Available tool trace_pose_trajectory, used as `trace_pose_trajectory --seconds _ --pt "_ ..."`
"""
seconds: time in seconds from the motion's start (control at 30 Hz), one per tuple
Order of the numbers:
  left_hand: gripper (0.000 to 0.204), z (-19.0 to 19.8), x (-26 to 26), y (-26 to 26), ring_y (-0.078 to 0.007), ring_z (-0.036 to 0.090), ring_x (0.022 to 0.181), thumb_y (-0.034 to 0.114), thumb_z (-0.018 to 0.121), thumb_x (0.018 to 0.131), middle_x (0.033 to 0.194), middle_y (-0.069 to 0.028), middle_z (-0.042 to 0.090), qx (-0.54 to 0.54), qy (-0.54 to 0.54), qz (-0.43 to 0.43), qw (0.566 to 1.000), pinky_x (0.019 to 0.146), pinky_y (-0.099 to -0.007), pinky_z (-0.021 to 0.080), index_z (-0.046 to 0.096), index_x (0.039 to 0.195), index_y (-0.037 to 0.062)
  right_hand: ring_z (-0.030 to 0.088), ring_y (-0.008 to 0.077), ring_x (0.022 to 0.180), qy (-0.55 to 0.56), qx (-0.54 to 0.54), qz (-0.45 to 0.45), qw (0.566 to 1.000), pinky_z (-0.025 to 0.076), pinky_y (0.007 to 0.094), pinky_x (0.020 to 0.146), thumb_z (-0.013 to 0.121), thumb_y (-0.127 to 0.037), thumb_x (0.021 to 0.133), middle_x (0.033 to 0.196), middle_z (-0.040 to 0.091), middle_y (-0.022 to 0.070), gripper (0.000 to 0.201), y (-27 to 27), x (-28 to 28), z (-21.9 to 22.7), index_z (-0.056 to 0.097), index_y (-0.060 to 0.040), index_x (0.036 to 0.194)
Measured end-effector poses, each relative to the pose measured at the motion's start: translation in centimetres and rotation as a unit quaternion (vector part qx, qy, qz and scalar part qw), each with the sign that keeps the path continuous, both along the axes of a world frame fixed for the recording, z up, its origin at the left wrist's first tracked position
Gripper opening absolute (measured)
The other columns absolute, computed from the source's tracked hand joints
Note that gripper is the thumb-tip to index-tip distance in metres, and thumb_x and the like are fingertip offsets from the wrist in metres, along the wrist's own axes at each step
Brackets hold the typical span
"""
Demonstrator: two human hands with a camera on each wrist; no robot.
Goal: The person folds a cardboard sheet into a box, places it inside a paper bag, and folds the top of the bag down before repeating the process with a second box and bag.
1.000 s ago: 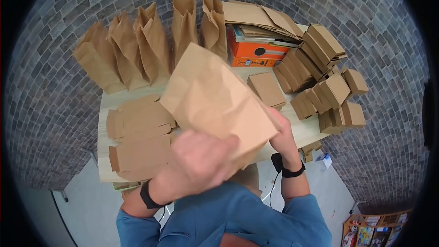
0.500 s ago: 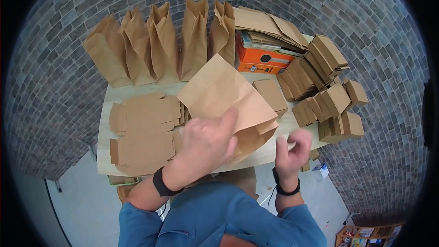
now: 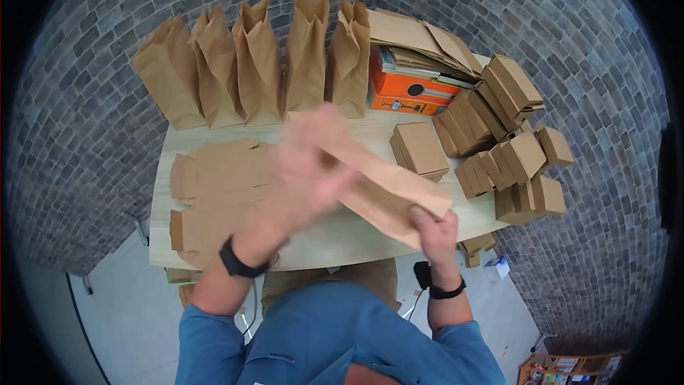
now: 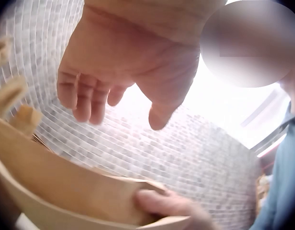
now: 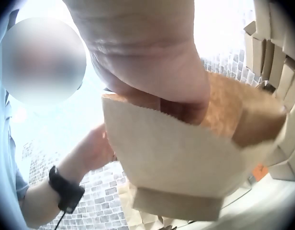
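A brown paper bag (image 3: 407, 184) is held above the table, its mouth spread and facing toward the body. My right hand (image 3: 436, 232) grips its rim at the right end, with the thumb at the opening. In the right wrist view, that hand (image 5: 157, 76) partly goes behind the bag's near wall (image 5: 171, 148), which hides the fingertips. My left hand (image 3: 310, 160), blurred by motion, is at the bag's left end. The left wrist view has the left hand (image 4: 128, 57) with its fingers extended and thumb apart, above the bag (image 4: 66, 189).
Several upright paper bags (image 3: 258, 64) line the table's back. Flattened cardboard boxes (image 3: 214, 178) lie at the left. An orange box (image 3: 399, 85) under cardboard sheets (image 3: 399, 25) stands at the back right. One closed box (image 3: 420, 148) sits before it; folded boxes (image 3: 524, 146) are piled at the right edge.
The right hand was briefly off the bag and now grips its rim. The left hand has let go and moved up. The bag has turned, bringing its mouth into view.
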State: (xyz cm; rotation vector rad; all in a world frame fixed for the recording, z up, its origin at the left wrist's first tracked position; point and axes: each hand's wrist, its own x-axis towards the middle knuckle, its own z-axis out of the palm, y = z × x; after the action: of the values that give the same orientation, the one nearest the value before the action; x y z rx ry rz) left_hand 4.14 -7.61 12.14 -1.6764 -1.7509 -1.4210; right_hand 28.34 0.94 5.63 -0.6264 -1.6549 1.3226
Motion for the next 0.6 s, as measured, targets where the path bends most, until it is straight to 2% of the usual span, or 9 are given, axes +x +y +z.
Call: trace_pose_trajectory --seconds 0.03,0.1,0.13,0.17,0.2,0.33,0.4,0.5,0.6 --pt "0.054 -0.6 -2.4 0.0 -0.0346 0.065 0.096 0.034 0.075 0.084 0.103 -0.0176 0.067 0.011 0.013 0.102 0.995 0.091 -0.0415 0.050 0.059 0.125 0.0016 0.068 0.0177 0.098 0.009 -0.048 0.022 0.999 0.055 0.0320 0.087 0.063 -0.009 0.095 0.111 0.071 0.0101 0.030 0.9 1.2 0.5 0.064 0.0059 0.120" --pt "0.045 -3.8 -6.0 0.2 -0.0335 0.062 0.095 0.037 0.071 0.090 0.099 -0.0155 0.066 0.002 -0.111 0.131 0.985 0.091 -0.0393 0.048 0.065 0.116 0.0000 0.066 0.0151 0.100 0.019 -0.097 0.044 0.994 0.054 0.0315 0.089 0.059 -0.006 0.096 0.114 0.070 0.0089 0.029 1.7 2.2 0.8 0.064 0.0064 0.122" --pt "0.045 -4.0 -6.7 -0.3 -0.0335 0.062 0.095 0.037 0.071 0.090 0.099 -0.0155 0.066 0.003 -0.110 0.131 0.985 0.091 -0.0393 0.048 0.065 0.116 0.0000 0.066 0.0150 0.101 0.039 -0.103 0.052 0.993 0.054 0.0312 0.089 0.058 -0.006 0.097 0.114 0.070 0.0094 0.029 2.0 2.2 0.9 0.064 0.0064 0.122" --pt "0.040 -4.1 -7.2 -0.8 -0.0323 0.061 0.093 0.036 0.068 0.093 0.098 -0.0152 0.066 -0.101 -0.307 0.003 0.946 0.088 -0.0378 0.048 0.065 0.109 -0.0011 0.066 0.0149 0.102 0.058 -0.110 0.061 0.990 0.054 0.0309 0.088 0.058 -0.006 0.097 0.114 0.070 0.0099 0.029 2.1 2.1 0.9 0.064 0.0065 0.123" --pt "0.037 -4.4 -7.4 -1.2 -0.0312 0.060 0.091 0.035 0.065 0.096 0.098 -0.0149 0.065 -0.198 -0.484 -0.125 0.843 0.085 -0.0364 0.047 0.066 0.101 -0.0022 0.066 0.0155 0.102 0.059 -0.096 0.067 0.991 0.054 0.0301 0.088 0.057 -0.006 0.097 0.117 0.069 0.0101 0.031 2.5 2.0 0.4 0.062 0.0062 0.126" --pt "0.034 -6.3 -7.6 -1.3 -0.0290 0.058 0.084 0.030 0.060 0.100 0.090 -0.0138 0.062 -0.322 -0.387 -0.144 0.852 0.076 -0.0348 0.046 0.061 0.092 -0.0028 0.066 0.0166 0.105 0.081 -0.099 0.057 0.990 0.053 0.0316 0.092 0.058 -0.008 0.098 0.121 0.068 0.0105 0.036 2.9 1.2 -0.8 0.058 0.0056 0.131" --pt "0.031 -7.6 -8.0 -1.0 -0.0323 0.058 0.075 0.026 0.057 0.103 0.082 -0.0149 0.059 -0.121 -0.146 -0.047 0.981 0.066 -0.0382 0.046 0.056 0.088 -0.0007 0.064 0.0190 0.112 0.119 -0.146 0.061 0.980 0.051 0.0346 0.100 0.058 -0.009 0.099 0.127 0.065 0.0121 0.039 3.5 1.0 0.0 0.054 0.0040 0.135" --pt "0.026 -5.2 -7.0 -2.1 -0.0378 0.058 0.072 0.022 0.055 0.103 0.079 -0.0181 0.056 -0.081 -0.041 -0.017 0.996 0.062 -0.0435 0.046 0.055 0.089 0.0006 0.062 0.0214 0.118 0.160 -0.237 0.101 0.953 0.049 0.0366 0.104 0.056 -0.011 0.101 0.131 0.063 0.0138 0.039 6.0 1.2 -1.2 0.052 0.0032 0.137" --pt "0.024 -4.3 -6.4 -2.8 -0.0411 0.057 0.071 0.022 0.057 0.102 0.077 -0.0188 0.057 -0.091 -0.048 0.017 0.995 0.062 -0.0465 0.046 0.055 0.088 0.0018 0.062 0.0221 0.119 0.163 -0.276 0.111 0.941 0.049 0.0357 0.103 0.054 -0.013 0.103 0.132 0.062 0.0141 0.038 5.7 0.5 -0.7 0.051 0.0033 0.137"
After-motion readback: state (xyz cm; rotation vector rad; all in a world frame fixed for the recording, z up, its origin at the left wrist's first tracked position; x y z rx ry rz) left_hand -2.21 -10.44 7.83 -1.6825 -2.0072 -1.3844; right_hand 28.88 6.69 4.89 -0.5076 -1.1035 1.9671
